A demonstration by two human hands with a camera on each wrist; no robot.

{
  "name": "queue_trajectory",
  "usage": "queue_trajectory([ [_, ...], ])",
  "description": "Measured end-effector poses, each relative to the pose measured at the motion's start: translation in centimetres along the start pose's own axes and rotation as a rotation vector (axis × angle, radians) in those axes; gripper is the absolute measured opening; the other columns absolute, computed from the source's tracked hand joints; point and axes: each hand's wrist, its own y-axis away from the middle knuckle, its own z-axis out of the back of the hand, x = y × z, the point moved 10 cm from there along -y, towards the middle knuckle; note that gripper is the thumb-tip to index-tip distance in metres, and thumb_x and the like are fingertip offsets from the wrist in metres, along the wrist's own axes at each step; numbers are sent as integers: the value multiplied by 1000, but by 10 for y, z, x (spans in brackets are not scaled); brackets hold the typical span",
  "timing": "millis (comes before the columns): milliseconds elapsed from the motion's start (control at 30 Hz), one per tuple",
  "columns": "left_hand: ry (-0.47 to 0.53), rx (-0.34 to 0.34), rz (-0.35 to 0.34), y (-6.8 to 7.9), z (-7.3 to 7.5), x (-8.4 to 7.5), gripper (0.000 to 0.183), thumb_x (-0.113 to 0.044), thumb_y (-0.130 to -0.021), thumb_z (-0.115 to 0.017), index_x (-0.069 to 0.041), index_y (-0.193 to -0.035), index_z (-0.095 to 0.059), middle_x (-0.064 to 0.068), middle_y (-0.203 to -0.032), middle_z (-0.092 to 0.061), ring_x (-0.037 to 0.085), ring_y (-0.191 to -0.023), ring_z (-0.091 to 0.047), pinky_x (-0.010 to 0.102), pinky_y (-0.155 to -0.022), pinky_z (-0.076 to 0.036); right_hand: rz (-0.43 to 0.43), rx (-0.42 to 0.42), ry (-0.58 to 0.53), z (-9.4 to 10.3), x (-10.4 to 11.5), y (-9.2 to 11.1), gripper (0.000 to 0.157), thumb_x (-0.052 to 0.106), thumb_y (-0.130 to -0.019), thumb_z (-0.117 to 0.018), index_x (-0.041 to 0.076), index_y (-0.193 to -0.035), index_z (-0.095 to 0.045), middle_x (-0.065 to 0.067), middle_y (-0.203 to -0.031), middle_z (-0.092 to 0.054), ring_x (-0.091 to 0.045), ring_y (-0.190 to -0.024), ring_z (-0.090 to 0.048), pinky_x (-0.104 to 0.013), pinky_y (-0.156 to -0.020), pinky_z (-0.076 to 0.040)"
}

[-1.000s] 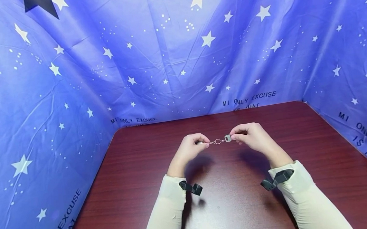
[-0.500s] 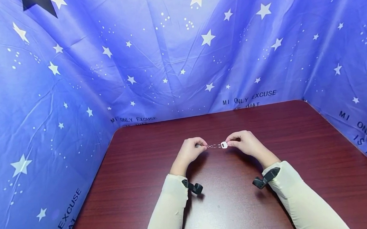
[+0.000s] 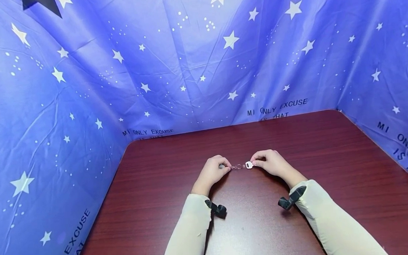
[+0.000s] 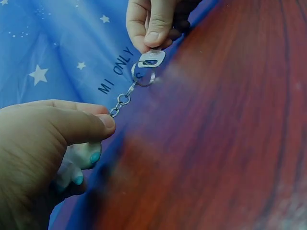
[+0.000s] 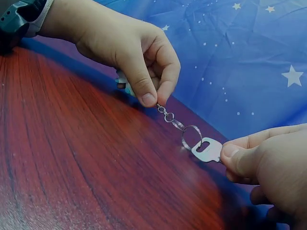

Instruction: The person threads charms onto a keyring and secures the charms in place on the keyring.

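My left hand [image 3: 213,171] pinches the end of a keychain [image 4: 123,99] between thumb and index finger. Under that palm hangs a small white and turquoise charm [image 4: 79,165], partly hidden by the fingers. From the pinch the short chain runs to a split ring [image 5: 192,137], which passes through the slot in the head of a silver key [image 5: 209,150]. Thumb and fingers of my right hand [image 3: 273,164] pinch the key, covering its blade. Chain, ring and key stretch between both hands, low over the table.
The dark red wooden table [image 3: 181,221] has its far edge against a blue star-printed cloth [image 3: 187,66], which also hangs at the left and right sides. Black camera mounts [image 3: 289,200] sit on both wrists.
Both hands have come down and nearer the body, keeping hold of the keychain and key. The right hand has also moved left, closer to the left hand.
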Motion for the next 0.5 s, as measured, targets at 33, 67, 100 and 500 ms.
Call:
queue_trajectory([
  [33,-11,-2,-9,0,0,-1,3,-12,-88,-75,-13,-85,-75,-3,-90,-65,7,-81,-59,22,-78,-49,1,0,4,-1,-1,0,6,15,-92,-73,14,-86,-76,7,-83,-71,-13,-80,-61,-38,-79,-49],
  [67,-16,-5,-12,0,0,-1,3,-12,-87,-75,-14,-84,-75,-3,-90,-64,8,-82,-59,22,-79,-49,1,-2,3,-1,-1,0,5,15,-91,-74,15,-86,-76,7,-82,-71,-13,-80,-60,-38,-79,-48],
  [100,-23,-5,-10,0,0,-1,5,-12,-87,-76,-15,-84,-74,-4,-90,-64,9,-82,-59,23,-79,-49,7,-3,3,-1,-1,0,5,15,-91,-74,15,-86,-76,7,-82,-71,-13,-78,-60,-37,-77,-48],
  [500,-169,-26,9,4,-2,4,6,-24,-89,-73,-19,-89,-76,-5,-101,-68,19,-107,-56,41,-95,-42,132,-71,198,-7,5,5,4,20,-91,-74,23,-88,-73,9,-83,-61,-22,-86,-54,-42,-81,-44],
])
